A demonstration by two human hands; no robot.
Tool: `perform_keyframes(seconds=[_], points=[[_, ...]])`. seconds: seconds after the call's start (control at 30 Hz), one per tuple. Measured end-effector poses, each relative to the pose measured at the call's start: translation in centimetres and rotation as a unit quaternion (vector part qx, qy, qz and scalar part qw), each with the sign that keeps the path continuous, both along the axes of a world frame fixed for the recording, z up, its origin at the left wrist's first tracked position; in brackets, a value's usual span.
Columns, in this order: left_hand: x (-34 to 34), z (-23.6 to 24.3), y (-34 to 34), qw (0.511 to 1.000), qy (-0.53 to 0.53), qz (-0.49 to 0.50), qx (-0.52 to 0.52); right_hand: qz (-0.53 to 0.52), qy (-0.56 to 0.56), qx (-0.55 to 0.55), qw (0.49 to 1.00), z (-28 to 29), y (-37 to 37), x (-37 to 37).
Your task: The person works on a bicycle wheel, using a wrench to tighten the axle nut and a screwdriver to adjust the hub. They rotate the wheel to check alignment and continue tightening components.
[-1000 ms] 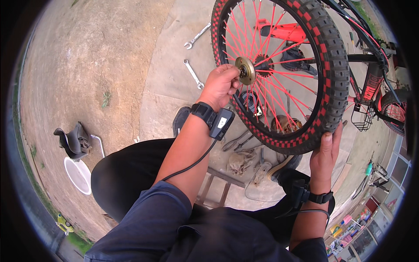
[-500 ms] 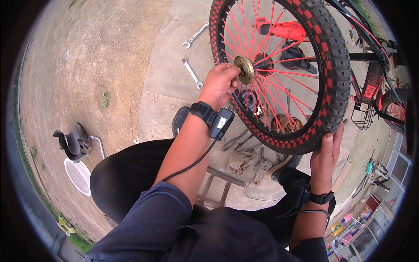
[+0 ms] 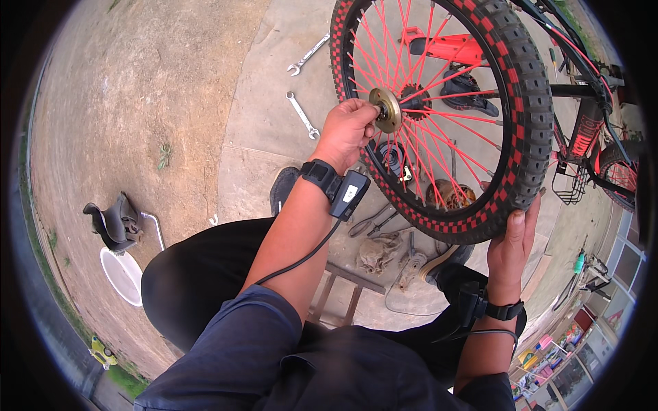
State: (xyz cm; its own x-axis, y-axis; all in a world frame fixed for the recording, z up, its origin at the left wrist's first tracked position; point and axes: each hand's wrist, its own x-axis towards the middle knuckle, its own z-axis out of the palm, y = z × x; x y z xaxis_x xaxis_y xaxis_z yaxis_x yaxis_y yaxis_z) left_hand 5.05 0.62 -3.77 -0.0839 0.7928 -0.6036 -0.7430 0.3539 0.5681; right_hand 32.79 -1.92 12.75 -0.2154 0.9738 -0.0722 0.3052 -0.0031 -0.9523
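Note:
A bicycle wheel with a knobbly black tyre, a red-and-black checked sidewall and red spokes stands tilted in front of me. My left hand is closed at the hub, thumb and fingers pinching the end of the axle beside a brass-coloured disc-shaped hub flange. What lies under the fingertips is partly hidden. On the far side of the hub a dark toothed sprocket shows between the spokes. At the tyre's lower right, my right hand grips the tread, its thumb in sight and some fingers hidden.
Two wrenches lie on the concrete left of the wheel. Under it are a rag, pliers-like tools and a bowl of small parts. A bicycle frame stands at right. A saddle and white basin sit far left.
The wheel has shifted very slightly to the right. Both hands keep their places on the axle end and the tyre.

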Motion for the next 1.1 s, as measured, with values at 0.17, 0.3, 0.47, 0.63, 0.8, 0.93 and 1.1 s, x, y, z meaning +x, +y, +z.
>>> perform_keyframes(seconds=[0.17, 0.3, 0.47, 0.63, 0.8, 0.93, 1.1], points=[[-0.1, -0.5, -0.3, 1.000, 0.008, -0.004, -0.011, 0.004, 0.000, -0.003, 1.000, 0.0, 0.0, 0.1], [-0.7, -1.5, -1.2, 0.999, 0.005, 0.006, -0.031, 0.007, -0.003, -0.001, 1.000, 0.0, 0.1, 0.1], [-1.4, -3.7, -2.7, 0.994, 0.050, 0.013, -0.098, 0.004, -0.004, -0.001, 1.000, 0.0, 0.2, 0.1], [-1.4, -5.2, -3.6, 0.976, 0.150, -0.002, -0.158, 0.008, 0.003, -0.001, 1.000, -0.3, 0.2, 0.4], [-0.3, -6.1, -3.4, 0.959, 0.247, -0.043, -0.130, -0.013, 0.005, 0.015, 1.000, -0.8, 0.0, 0.7], [0.1, -7.9, -3.5, 0.939, 0.316, -0.073, -0.115, -0.016, 0.007, 0.010, 1.000, -1.0, -0.1, 0.7], [1.0, -9.2, -3.8, 0.926, 0.339, -0.111, -0.122, -0.029, 0.044, -0.026, 0.998, -0.8, -0.4, 0.8]])
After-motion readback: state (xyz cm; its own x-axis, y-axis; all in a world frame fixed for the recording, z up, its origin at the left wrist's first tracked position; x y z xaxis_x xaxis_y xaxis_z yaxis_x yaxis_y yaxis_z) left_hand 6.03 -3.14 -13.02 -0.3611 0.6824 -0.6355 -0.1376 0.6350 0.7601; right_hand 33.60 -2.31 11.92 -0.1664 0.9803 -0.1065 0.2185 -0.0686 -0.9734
